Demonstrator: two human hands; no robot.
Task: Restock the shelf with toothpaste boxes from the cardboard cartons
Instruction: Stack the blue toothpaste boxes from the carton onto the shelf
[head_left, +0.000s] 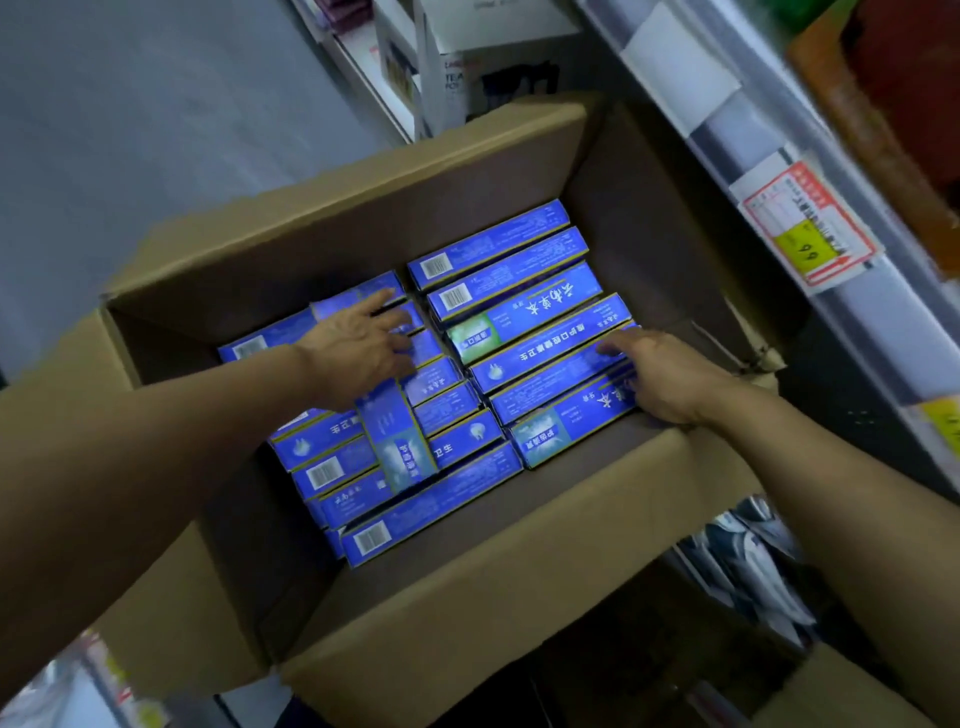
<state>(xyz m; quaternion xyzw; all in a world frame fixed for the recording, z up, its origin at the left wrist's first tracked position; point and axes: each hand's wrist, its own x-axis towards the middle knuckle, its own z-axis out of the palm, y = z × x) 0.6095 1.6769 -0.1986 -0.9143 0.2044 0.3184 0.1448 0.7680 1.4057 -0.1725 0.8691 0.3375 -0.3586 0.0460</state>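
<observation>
An open brown corrugated cardboard carton (218, 270), flaps folded outward, is being viewed from above; its floor is being covered by long, slim blue printed toothpaste boxes (519, 332), lying flat in two rough columns.

Left column: the boxes are being shown loosely jumbled, one blue-and-green box (397, 441) lying crosswise over its neighbours. The left hand (358, 345) is being laid over this column, fingers fairly straight and spread, touching the box tops; nothing is seen to be gripped.

Right column: the boxes are being stacked more neatly, stepped like shingles. The right hand (657, 371) is being rested on the near-right boxes, fingers loosely bent over a box edge; whether a box is actually being pinched cannot be told.

Far right: a grey metal shelf edge (779, 156) carrying a red-and-yellow price label (808, 228) is being shown just beside the carton.

Handling, as judged: each box is likely being light, stiff along its length but crushable at the thin card faces; hold is best being taken across the long narrow sides, several together.
</observation>
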